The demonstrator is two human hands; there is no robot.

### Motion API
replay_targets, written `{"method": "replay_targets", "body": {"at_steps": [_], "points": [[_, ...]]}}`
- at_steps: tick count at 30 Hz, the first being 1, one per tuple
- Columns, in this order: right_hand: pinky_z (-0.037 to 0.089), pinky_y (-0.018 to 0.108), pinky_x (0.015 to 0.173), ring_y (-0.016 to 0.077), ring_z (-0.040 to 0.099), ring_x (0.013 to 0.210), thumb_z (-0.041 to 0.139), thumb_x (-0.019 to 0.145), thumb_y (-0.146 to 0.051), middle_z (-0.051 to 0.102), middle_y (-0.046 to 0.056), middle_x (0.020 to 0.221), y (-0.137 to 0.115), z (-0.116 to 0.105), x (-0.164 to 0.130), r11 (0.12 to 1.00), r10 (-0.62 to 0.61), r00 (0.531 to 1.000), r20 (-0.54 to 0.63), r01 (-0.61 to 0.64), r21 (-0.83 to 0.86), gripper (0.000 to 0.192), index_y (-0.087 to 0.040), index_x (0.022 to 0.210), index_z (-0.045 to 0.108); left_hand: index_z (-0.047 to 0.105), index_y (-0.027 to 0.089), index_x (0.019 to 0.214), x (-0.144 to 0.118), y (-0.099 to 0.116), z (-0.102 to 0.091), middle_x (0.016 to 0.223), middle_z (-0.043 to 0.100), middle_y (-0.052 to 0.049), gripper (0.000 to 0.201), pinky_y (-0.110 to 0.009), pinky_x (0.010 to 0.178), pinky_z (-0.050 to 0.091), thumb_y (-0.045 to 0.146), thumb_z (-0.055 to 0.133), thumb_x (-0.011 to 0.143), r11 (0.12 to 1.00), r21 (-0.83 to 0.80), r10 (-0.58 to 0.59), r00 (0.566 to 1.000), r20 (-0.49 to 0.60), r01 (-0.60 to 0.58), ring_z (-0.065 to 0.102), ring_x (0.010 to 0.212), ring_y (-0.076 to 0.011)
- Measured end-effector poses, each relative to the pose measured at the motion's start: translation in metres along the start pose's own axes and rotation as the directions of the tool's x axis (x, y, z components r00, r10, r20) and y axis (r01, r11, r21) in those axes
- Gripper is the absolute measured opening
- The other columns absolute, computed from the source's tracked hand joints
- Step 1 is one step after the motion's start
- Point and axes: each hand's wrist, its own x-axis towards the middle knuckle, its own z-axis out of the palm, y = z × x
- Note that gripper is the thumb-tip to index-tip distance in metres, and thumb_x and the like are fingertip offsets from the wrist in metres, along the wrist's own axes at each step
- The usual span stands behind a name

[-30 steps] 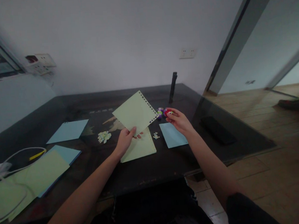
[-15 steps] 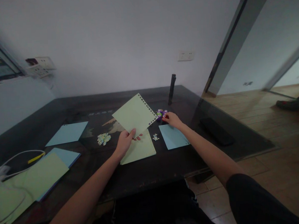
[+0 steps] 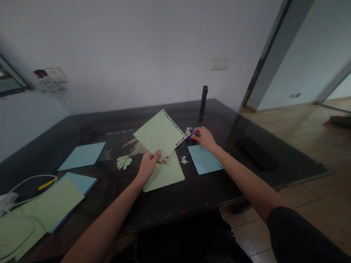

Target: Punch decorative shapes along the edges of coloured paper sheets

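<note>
My left hand (image 3: 149, 165) pinches the lower corner of a pale green paper sheet (image 3: 159, 133), raised and tilted. A row of small dark holes runs along the sheet's right edge. Below it, more green paper (image 3: 163, 176) lies on the table, with reddish shapes showing near my thumb. My right hand (image 3: 204, 137) has its fingers closed at the right side of a cluster of small purple, green and red pieces with white eye-like dots (image 3: 188, 134). Fingertips cover part of that cluster; which piece they grip, I cannot make out.
Pale cut-out bits lie in a larger pile (image 3: 124, 162) and a smaller one (image 3: 184, 160). Blue sheets (image 3: 205, 160) (image 3: 82, 156) flank the work. Green sheets (image 3: 61, 202), a white cable (image 3: 29, 178) and a yellow pen-like item (image 3: 48, 184) are left. A black cylinder (image 3: 203, 103) stands behind.
My right hand has shifted slightly at the cluster, and its red piece shows lower, beneath the fingers. The left hand still holds the green sheet. The whole view has moved a little.
</note>
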Motion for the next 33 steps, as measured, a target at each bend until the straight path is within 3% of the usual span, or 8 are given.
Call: {"method": "replay_targets", "body": {"at_steps": [2,3,6,9,17,33], "points": [[0.042,0.031,0.070,0.0167,0.056,0.072,0.071,0.069,-0.027,0.061,0.004,0.081,-0.015,-0.005,-0.015,0.978,-0.031,0.999,0.020,0.026,0.207,0.014,-0.018,0.076,0.063,0.069,0.011,0.075,0.000,0.001,0.000,0.070,0.073,-0.010,0.036,-0.024,0.056,0.047,0.042,0.054,0.082,1.000,0.005,0.007,1.000,0.009,-0.007,0.062,0.057,-0.0162],[0.042,0.030,0.067,0.0159,0.055,0.068,0.070,0.069,-0.028,0.061,0.003,0.074,-0.024,-0.006,-0.024,0.944,-0.045,0.995,0.090,0.013,0.331,0.013,-0.018,0.072,0.062,0.069,0.011,0.074,-0.001,0.001,0.000,0.070,0.073,-0.010,0.036,-0.024,0.056,0.046,0.042,0.054,0.082,1.000,0.007,0.010,1.000,0.019,-0.011,0.061,0.056,-0.0157],[0.040,0.027,0.053,0.0133,0.054,0.055,0.070,0.068,-0.035,0.060,0.000,0.062,-0.046,-0.003,-0.049,0.787,-0.043,0.949,0.313,-0.161,0.595,0.021,-0.018,0.073,0.061,0.068,0.011,0.070,-0.002,0.005,0.001,0.069,0.072,-0.010,0.038,-0.023,0.055,0.045,0.043,0.052,0.083,1.000,0.019,0.013,0.999,0.046,-0.013,0.060,0.055,-0.0147],[0.037,0.024,0.048,0.0109,0.054,0.053,0.072,0.066,-0.040,0.063,0.001,0.065,-0.059,0.003,-0.065,0.645,0.022,0.933,0.360,-0.288,0.708,0.028,-0.017,0.076,0.061,0.067,0.011,0.069,-0.004,0.009,0.001,0.067,0.072,-0.010,0.038,-0.023,0.055,0.045,0.043,0.051,0.084,0.999,0.031,0.010,0.999,0.054,-0.011,0.060,0.056,-0.0145],[0.038,0.023,0.048,0.0093,0.054,0.053,0.078,0.061,-0.039,0.064,0.001,0.066,-0.060,0.009,-0.071,0.493,0.102,0.922,0.374,-0.374,0.786,0.032,-0.015,0.074,0.060,0.069,0.011,0.075,-0.007,0.010,0.004,0.061,0.070,-0.007,0.036,-0.022,0.056,0.044,0.041,0.051,0.084,0.998,0.046,0.027,0.989,0.146,-0.034,0.060,0.054,-0.0147],[0.040,0.024,0.051,0.0086,0.053,0.052,0.078,0.062,-0.041,0.063,0.001,0.065,-0.057,0.011,-0.075,0.417,0.083,0.914,0.397,-0.394,0.819,0.032,-0.015,0.070,0.060,0.070,0.009,0.077,-0.006,0.008,0.004,0.062,0.070,-0.009,0.042,-0.023,0.057,0.044,0.044,0.049,0.085,0.995,0.090,0.035,0.983,0.180,-0.052,0.059,0.055,-0.0154]]}}
